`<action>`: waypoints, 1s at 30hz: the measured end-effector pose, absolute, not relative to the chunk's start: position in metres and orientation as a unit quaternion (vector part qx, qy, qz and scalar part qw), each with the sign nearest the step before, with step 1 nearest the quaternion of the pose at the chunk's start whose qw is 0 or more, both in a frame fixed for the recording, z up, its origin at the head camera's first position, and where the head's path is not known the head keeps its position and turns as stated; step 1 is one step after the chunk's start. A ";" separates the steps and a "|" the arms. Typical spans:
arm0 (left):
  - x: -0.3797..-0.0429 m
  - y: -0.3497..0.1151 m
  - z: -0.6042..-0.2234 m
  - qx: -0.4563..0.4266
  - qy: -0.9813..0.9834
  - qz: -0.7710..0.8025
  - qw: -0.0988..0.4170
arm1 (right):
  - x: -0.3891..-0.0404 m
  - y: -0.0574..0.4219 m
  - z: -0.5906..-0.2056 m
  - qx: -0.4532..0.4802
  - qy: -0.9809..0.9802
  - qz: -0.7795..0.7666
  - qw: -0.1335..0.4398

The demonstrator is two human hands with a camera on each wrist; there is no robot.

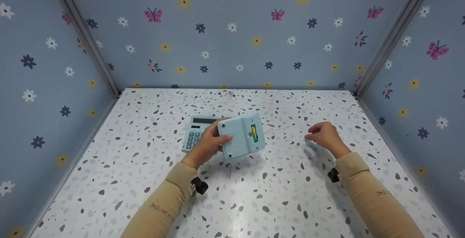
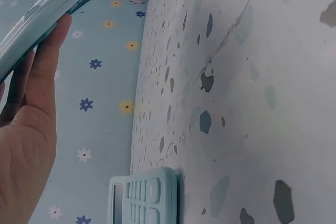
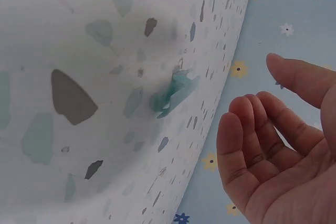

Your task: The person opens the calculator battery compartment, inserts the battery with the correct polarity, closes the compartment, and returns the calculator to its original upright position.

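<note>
My left hand (image 1: 209,141) grips a light blue calculator (image 1: 238,147) above the table, its thumb on the back, which faces up. A battery (image 1: 254,133) with green and gold colouring lies in the uncovered slot of that back. The face of this calculator is turned away from the head view. My right hand (image 1: 325,136) is off to the right, thumb apart from loosely bent fingers, with nothing held. Just beneath it, a small thin teal piece (image 3: 177,95) rests on the table; its exact kind cannot be told.
A second light blue calculator (image 1: 192,136) lies face up on the speckled table (image 1: 232,201), partly hidden by my left hand and the raised calculator. Flower-patterned walls (image 1: 232,41) border the table at the back and both sides.
</note>
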State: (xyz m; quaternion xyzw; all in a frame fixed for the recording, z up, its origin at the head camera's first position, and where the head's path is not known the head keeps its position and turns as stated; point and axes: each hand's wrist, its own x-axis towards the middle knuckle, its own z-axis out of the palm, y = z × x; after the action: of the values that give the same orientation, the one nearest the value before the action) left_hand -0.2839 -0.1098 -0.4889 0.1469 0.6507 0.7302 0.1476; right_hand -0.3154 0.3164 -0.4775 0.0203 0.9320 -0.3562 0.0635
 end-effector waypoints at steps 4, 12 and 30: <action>-0.284 -0.109 -0.489 0.151 0.651 0.728 0.150 | -0.316 0.318 -0.482 0.036 0.940 -0.332 0.074; -0.284 -0.110 -0.491 0.157 0.644 0.733 0.153 | -0.316 0.317 -0.493 0.050 0.954 -0.279 0.099; -0.283 -0.109 -0.490 0.151 0.654 0.726 0.152 | -0.324 0.317 -0.501 0.050 0.958 -0.258 0.118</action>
State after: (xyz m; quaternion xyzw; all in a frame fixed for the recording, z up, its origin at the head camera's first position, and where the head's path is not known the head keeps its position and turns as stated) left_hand -0.2827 -0.1089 -0.4903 0.1508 0.6537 0.7258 0.1522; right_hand -0.3235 0.3170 -0.5014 0.0500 0.9576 -0.2580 0.1184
